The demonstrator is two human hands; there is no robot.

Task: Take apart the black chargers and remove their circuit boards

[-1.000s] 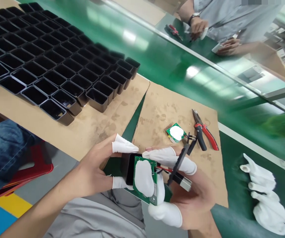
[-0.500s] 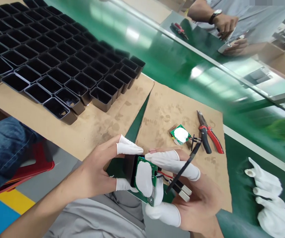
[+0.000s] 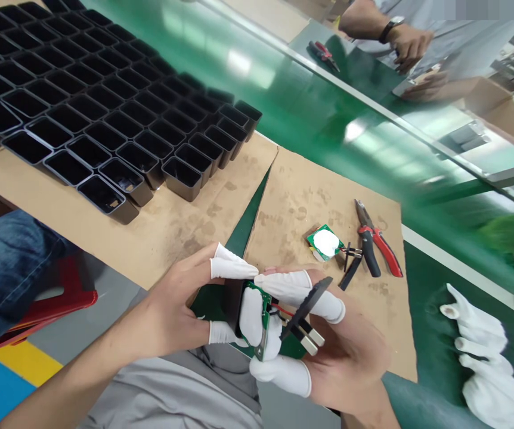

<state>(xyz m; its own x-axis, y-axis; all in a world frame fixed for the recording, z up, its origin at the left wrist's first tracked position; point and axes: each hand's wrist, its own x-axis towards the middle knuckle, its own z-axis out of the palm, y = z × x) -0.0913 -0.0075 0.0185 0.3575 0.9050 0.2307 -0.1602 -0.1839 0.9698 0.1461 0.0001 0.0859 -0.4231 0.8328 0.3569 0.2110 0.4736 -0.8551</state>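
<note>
Brown cardboard (image 3: 279, 208) covers part of the green table (image 3: 427, 351), and on it, at the left, many black boxes (image 3: 91, 113) stand in close rows with their openings upward. Near the lower middle, the left hand (image 3: 170, 304) pinches one black case (image 3: 231, 304) between thumb and fingers, its mouth turned to the right. The right hand (image 3: 349, 351) grips a green circuit board (image 3: 265, 307), with the thumb below and the fingers above; the board is at the mouth of this case, but how deep it sits I cannot tell. White material (image 3: 251, 316) covers much of its face. From the board a red wire (image 3: 284, 309) runs toward the right palm, before which a black strip (image 3: 308, 307) and two silver metal ends (image 3: 314, 338) can be seen. White covers (image 3: 286, 376) are worn on the thumb and fingers of both hands. Farther on the cardboard lies a second board (image 3: 325, 243), near the red-and-black pliers (image 3: 368, 231). At the right, white cloth pieces (image 3: 496, 387) rest on the green table. Beyond the rail (image 3: 341, 85), another person's hand (image 3: 411, 44) is visible, with more pliers (image 3: 323, 55) to its left.
</note>
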